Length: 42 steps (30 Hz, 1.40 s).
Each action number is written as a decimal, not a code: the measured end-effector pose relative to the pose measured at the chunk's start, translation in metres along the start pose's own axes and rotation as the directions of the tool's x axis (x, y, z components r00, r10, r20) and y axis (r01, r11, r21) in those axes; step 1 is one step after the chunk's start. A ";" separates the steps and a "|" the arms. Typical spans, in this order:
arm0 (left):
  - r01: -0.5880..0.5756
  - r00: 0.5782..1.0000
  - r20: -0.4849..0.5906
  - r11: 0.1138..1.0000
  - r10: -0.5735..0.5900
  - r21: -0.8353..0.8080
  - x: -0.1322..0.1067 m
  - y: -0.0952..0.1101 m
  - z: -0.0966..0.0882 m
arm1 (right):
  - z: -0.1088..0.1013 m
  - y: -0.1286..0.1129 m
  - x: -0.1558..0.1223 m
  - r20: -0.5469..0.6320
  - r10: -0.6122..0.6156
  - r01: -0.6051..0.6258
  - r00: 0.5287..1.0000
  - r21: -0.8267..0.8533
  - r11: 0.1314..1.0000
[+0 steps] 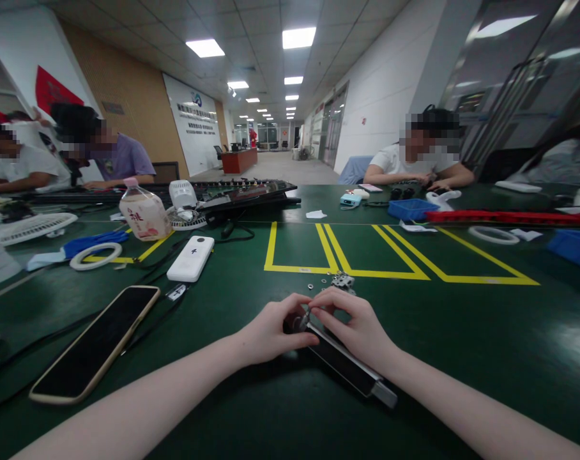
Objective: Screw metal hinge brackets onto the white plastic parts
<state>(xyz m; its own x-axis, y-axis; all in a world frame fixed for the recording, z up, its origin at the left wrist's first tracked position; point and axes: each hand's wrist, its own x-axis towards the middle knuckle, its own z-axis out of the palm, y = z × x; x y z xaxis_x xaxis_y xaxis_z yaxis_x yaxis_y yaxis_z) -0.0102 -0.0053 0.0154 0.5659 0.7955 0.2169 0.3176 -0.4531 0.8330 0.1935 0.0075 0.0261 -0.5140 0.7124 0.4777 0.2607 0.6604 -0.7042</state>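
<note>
Work judged partway: one end in handling, pieces left loose | 1 green table (237, 425) | 3 yellow outlines (285, 268) ahead | 1 black-and-silver bar (343, 365), slanting toward near right | 2 hands: left hand (275, 324) curled round its far end, right hand (356, 321) pinching at that tip | 1 metal clump (342, 282) just beyond | at least 2 loose bits (310, 286)

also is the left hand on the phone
No, the left hand is at the black-and-silver device, while the phone lies apart on the green table.
</note>
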 end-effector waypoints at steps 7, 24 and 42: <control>0.005 1.000 -0.002 1.000 -0.005 0.028 -0.001 -0.002 -0.001 | -0.013 0.005 0.007 -0.098 -0.041 0.031 0.994 -0.104 0.994; 0.054 0.998 0.031 0.997 -0.056 0.058 -0.002 0.006 -0.004 | -0.071 0.090 0.012 -0.179 0.314 -0.361 0.933 -0.419 0.834; 0.042 0.997 0.072 0.999 -0.042 0.009 -0.004 0.011 -0.005 | -0.066 0.084 0.014 -0.034 0.206 -0.200 0.978 -0.428 0.881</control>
<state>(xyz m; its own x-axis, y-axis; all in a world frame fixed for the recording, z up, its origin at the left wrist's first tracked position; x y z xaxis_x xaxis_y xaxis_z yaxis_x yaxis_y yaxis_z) -0.0130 -0.0113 0.0258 0.6050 0.7830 0.1446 0.3475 -0.4230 0.8369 0.2625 0.0882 0.0087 -0.4216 0.8407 0.3398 0.6828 0.5409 -0.4911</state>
